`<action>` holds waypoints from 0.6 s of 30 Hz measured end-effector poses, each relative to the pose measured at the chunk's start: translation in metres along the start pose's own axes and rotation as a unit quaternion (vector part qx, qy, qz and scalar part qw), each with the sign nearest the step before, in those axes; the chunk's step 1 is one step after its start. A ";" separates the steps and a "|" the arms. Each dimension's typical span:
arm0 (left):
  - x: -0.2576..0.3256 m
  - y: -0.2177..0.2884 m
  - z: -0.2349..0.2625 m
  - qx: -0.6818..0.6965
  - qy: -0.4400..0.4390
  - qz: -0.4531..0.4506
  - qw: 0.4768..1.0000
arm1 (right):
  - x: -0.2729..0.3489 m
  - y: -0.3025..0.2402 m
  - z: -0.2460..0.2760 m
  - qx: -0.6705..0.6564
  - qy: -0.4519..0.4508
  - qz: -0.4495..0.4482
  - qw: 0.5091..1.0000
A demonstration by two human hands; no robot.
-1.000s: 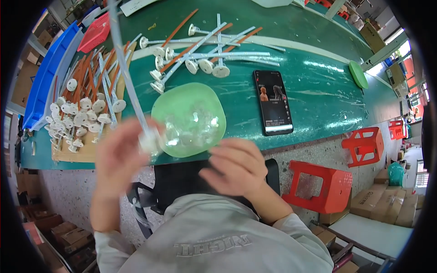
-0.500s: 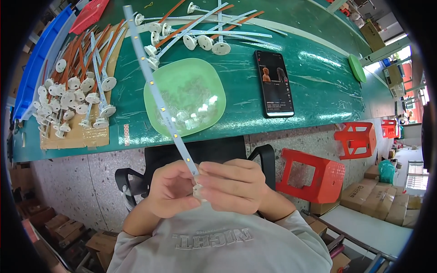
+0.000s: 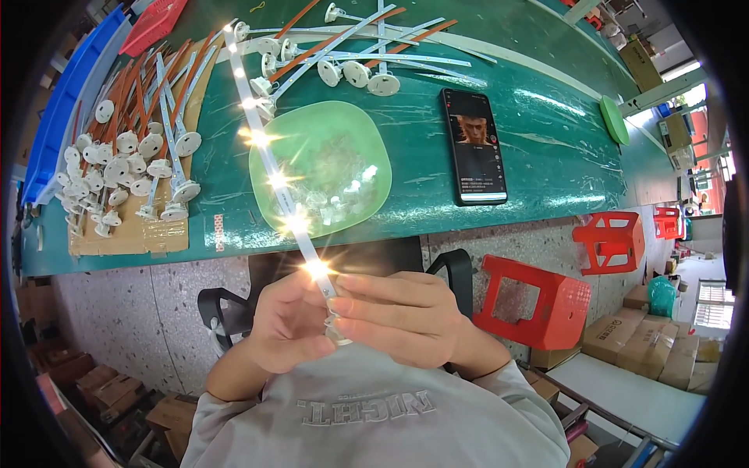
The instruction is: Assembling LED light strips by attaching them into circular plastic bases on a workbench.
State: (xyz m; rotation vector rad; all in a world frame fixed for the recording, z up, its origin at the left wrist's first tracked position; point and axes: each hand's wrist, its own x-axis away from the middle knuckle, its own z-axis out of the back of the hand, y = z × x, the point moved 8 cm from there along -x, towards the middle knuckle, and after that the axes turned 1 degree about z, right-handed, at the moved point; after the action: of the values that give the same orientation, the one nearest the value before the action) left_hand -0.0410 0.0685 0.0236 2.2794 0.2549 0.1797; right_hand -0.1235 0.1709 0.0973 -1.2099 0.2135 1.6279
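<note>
Starting at nine o'clock: a long blue plastic bin (image 3: 58, 109) runs along the far-left edge of the green tabletop (image 3: 546, 132). Just inside it lies a flat brown cardboard sheet (image 3: 129, 234) crowded with small white round-capped lens pieces (image 3: 129, 168) and orange and white strips.

Toward ten o'clock, a red plastic basket (image 3: 160, 19) sits at the table's far corner.

Centre, near the table's front edge: a translucent green plastic bowl (image 3: 367, 148) holds a scatter of tiny clear parts (image 3: 343, 199).

A long, narrow white LED strip (image 3: 261, 140), its diodes lit and glaring, slants from eleven o'clock across the bowl's left side down to the hands at six o'clock. The left hand (image 3: 292, 327) is curled closed around the strip's lower end, thumb on top. The right hand (image 3: 402, 316) is also closed, fingers pinching the same end of the strip from the other side, touching the left. What sits between the fingertips is too small to tell.

At twelve o'clock, more white and orange strips with round caps (image 3: 359, 54) fan out.

At one o'clock, a black smartphone (image 3: 473, 146) lies screen-up, lit.

At two o'clock, a small green round lid (image 3: 615, 119) rests near the table's edge.

At three to four o'clock, below the table, stand red plastic stools (image 3: 538, 300).
</note>
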 end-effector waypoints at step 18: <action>-0.006 0.026 0.019 -0.068 -0.032 -0.102 0.992 | -0.023 0.014 -0.003 -0.030 0.057 -0.096 0.993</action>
State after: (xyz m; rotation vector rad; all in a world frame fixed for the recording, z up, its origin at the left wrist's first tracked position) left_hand -0.0396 0.0368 0.0308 2.1040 0.4276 0.0165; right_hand -0.1349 0.1483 0.1085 -1.3290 0.1175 1.4088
